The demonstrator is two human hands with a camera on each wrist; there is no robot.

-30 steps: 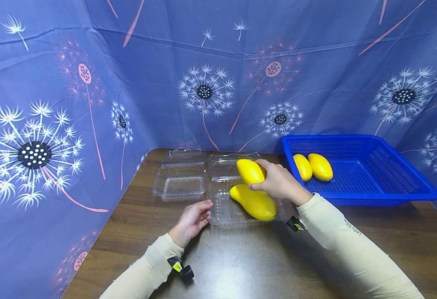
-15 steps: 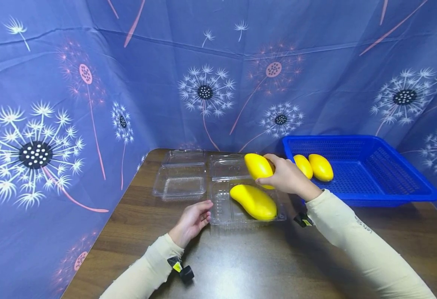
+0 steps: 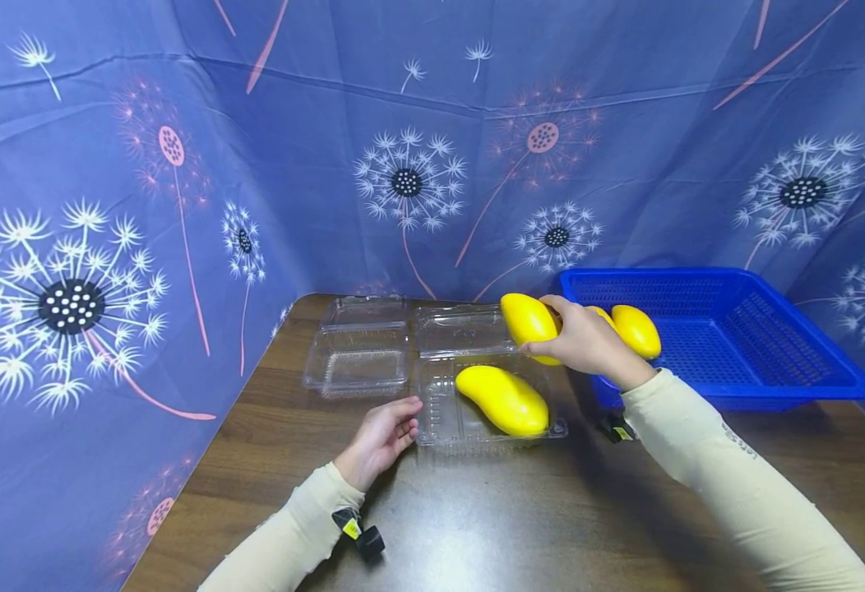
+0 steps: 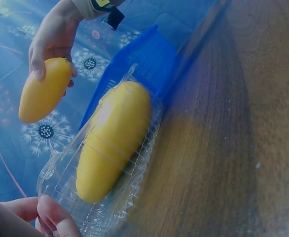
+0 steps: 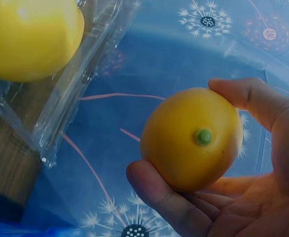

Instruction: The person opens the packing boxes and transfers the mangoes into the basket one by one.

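Observation:
My right hand (image 3: 588,335) grips a yellow mango (image 3: 527,321), raised in the air over the back right of an opened clear plastic clamshell box (image 3: 440,427). In the right wrist view its green stem end (image 5: 203,137) faces the camera, with thumb and fingers on opposite sides. A larger yellow mango (image 3: 505,400) lies on its side in the front half of the box. My left hand (image 3: 379,436) is at the box's left front corner, and in the left wrist view its fingertips (image 4: 55,215) pinch the plastic edge.
A second opened clear clamshell box (image 3: 362,362) lies to the left. On the right stands a blue plastic basket (image 3: 743,395) with two mangoes (image 3: 636,331) at its left end, one mostly hidden by my hand. A dandelion-print cloth (image 3: 292,164) hangs behind the wooden table (image 3: 432,518).
My right hand has lifted the smaller mango up and carried it right, away from the larger mango toward the basket. My left hand has stayed at the box corner.

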